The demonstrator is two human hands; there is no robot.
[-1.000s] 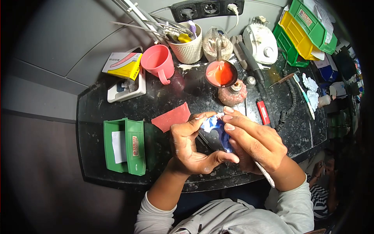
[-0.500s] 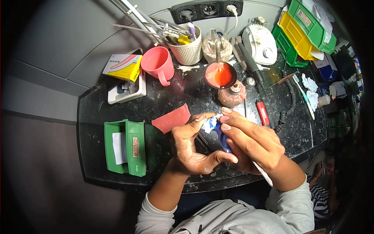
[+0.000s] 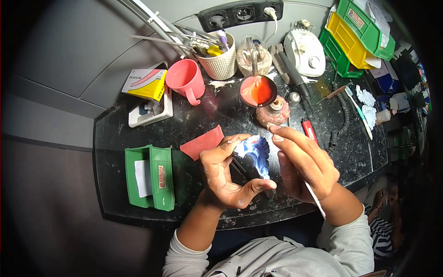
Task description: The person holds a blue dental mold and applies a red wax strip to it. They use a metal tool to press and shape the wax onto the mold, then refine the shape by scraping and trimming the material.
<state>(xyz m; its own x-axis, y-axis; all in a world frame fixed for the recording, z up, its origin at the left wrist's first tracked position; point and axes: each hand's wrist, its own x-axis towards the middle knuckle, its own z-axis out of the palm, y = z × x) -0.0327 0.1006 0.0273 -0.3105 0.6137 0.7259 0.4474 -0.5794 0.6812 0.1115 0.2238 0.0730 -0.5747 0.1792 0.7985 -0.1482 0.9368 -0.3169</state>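
Grey sleeves (image 3: 350,244) come first, nearest to the camera, and from them the two hands rise over the black worktop (image 3: 115,138). The left hand (image 3: 224,173) holds the blue cast (image 3: 256,152) in the air between the thumb below and the fingertips above, a horseshoe form with white parts. The right hand (image 3: 304,168) is closed on a thin white tool (image 3: 316,201), whose handle points back to the body; its two long fingers stretch to the upper edge of the cast (whether they touch it I cannot tell).

As I judge it, the work is in an early part: no pink wax shows on the cast, and the pink wax sheet (image 3: 203,142) lies flat just behind the left hand, apart from it. Left of it stands a green bin (image 3: 161,177) with a red label, too small to read. Farther are a red lighter (image 3: 308,129), a glass lamp (image 3: 273,113) and a ladle (image 3: 257,91) with red melted wax. At the back stand a pink mug (image 3: 184,78), a yellow box (image 3: 145,83) whose print is not legible, and stacked bins (image 3: 355,27) with unreadable red labels
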